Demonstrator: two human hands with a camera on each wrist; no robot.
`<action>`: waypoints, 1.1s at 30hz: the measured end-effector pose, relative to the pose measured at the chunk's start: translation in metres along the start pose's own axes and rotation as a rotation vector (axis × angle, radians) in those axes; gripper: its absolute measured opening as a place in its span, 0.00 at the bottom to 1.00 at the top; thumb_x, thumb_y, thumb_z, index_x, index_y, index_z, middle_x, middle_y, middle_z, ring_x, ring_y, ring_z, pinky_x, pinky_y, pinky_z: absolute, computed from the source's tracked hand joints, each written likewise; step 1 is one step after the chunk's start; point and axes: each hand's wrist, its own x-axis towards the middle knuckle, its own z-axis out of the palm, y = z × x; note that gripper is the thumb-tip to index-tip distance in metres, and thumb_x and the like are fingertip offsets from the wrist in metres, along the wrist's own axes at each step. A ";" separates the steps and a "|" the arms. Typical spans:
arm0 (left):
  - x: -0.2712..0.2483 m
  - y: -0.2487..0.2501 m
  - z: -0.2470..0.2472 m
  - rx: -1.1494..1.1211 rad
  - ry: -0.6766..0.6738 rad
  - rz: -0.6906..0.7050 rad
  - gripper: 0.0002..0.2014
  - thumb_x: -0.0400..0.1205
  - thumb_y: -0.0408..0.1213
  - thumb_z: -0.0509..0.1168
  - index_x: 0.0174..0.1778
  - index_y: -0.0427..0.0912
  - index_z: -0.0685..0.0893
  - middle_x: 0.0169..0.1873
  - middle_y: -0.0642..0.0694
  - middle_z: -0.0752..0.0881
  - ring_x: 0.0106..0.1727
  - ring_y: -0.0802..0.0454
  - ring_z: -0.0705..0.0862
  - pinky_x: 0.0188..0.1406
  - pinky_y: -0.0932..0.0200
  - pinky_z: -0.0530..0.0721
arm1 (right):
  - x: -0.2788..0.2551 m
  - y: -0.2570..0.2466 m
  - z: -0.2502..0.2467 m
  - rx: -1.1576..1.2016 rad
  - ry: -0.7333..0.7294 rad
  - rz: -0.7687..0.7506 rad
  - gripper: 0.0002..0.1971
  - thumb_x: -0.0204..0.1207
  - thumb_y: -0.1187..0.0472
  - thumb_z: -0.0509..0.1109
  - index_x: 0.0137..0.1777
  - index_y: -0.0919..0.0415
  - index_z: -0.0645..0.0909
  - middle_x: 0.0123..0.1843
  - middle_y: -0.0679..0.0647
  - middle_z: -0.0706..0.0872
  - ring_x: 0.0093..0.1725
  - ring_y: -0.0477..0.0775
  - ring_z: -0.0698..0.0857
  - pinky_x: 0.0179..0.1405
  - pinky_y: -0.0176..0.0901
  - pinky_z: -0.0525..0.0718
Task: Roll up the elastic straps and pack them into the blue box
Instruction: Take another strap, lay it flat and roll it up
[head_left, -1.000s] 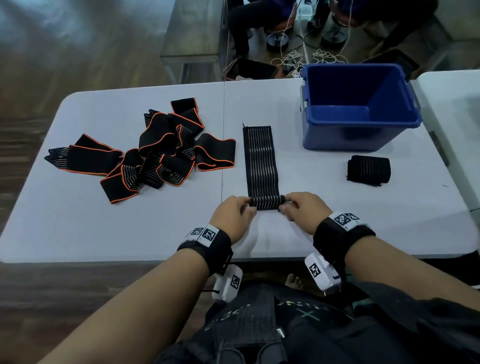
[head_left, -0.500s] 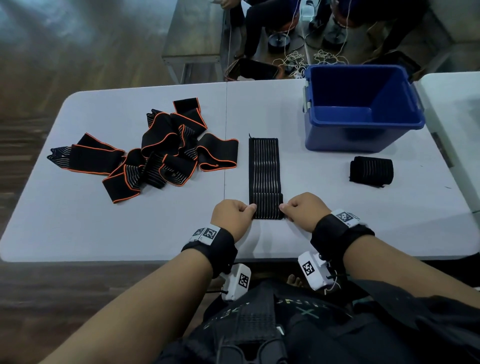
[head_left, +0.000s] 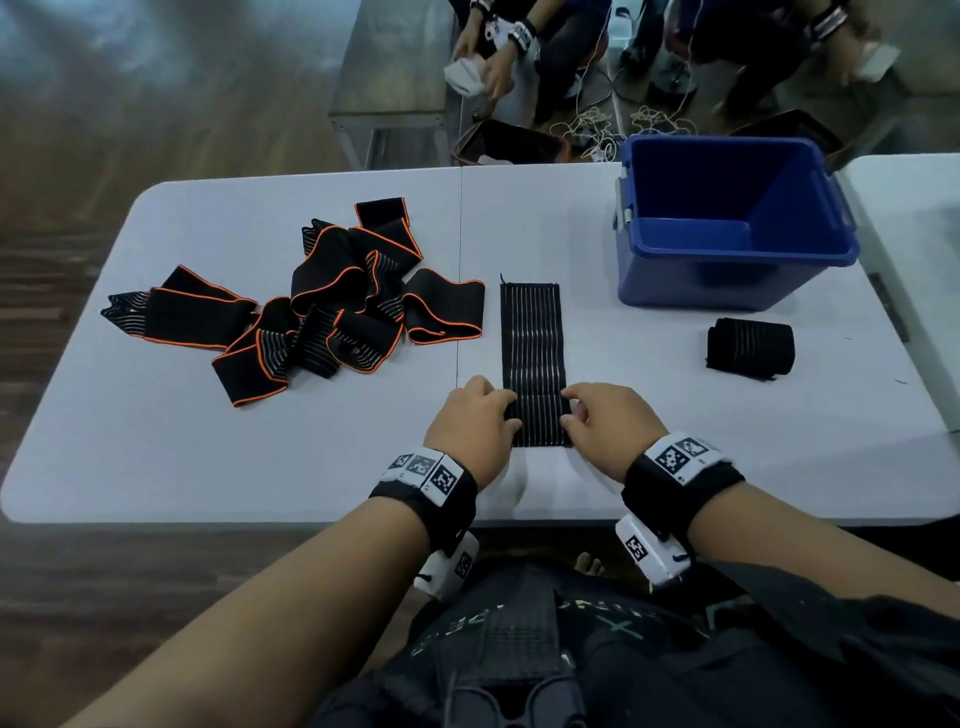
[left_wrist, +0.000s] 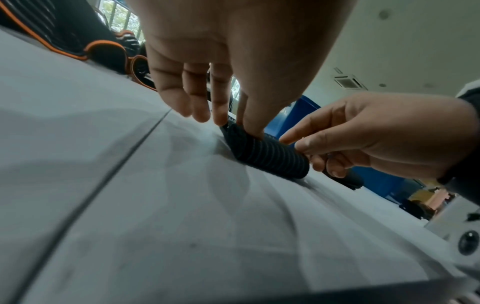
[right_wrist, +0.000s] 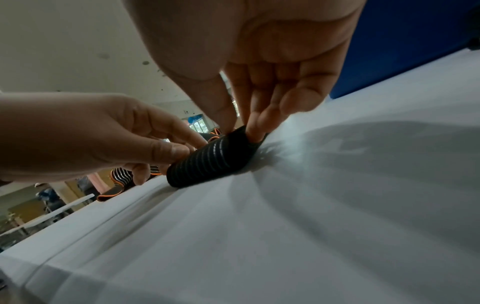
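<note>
A black elastic strap with thin white stripes (head_left: 531, 338) lies flat on the white table (head_left: 156, 415), running away from me. Its near end is wound into a small roll (left_wrist: 267, 154) (right_wrist: 207, 160). My left hand (head_left: 480, 421) pinches the roll's left end between thumb and fingers (left_wrist: 221, 111). My right hand (head_left: 602, 421) pinches the right end (right_wrist: 249, 123). A finished black roll (head_left: 750, 347) sits to the right, in front of the blue box (head_left: 727, 228). The box stands open at the back right.
A tangled heap of black straps with orange edges (head_left: 311, 312) covers the left half of the table. A second white table (head_left: 919, 249) adjoins on the right. Beyond the far edge are other people, cables and a metal bench (head_left: 395, 93).
The flat part of the strap has grown shorter; its far end has drawn toward me. The roll between my hands has thickened. The head view has tilted up slightly.
</note>
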 end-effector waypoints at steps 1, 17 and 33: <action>-0.001 -0.002 0.002 0.003 -0.018 0.014 0.20 0.86 0.47 0.66 0.74 0.49 0.80 0.62 0.46 0.79 0.64 0.44 0.78 0.63 0.51 0.81 | -0.001 0.001 -0.001 -0.004 -0.030 -0.028 0.18 0.80 0.55 0.68 0.69 0.54 0.80 0.44 0.47 0.86 0.49 0.52 0.83 0.52 0.45 0.81; 0.017 -0.009 -0.005 -0.296 -0.171 -0.207 0.18 0.89 0.49 0.61 0.42 0.41 0.84 0.38 0.46 0.87 0.45 0.45 0.85 0.45 0.53 0.79 | 0.022 0.015 -0.002 0.243 -0.087 0.073 0.19 0.85 0.49 0.63 0.32 0.52 0.80 0.33 0.50 0.84 0.38 0.54 0.82 0.38 0.45 0.75; 0.026 -0.007 -0.018 -0.465 0.019 -0.282 0.14 0.79 0.37 0.76 0.53 0.49 0.78 0.32 0.51 0.89 0.41 0.55 0.88 0.48 0.53 0.87 | 0.045 0.002 0.001 0.501 0.090 0.177 0.10 0.71 0.64 0.77 0.47 0.52 0.82 0.41 0.49 0.85 0.37 0.51 0.84 0.46 0.51 0.89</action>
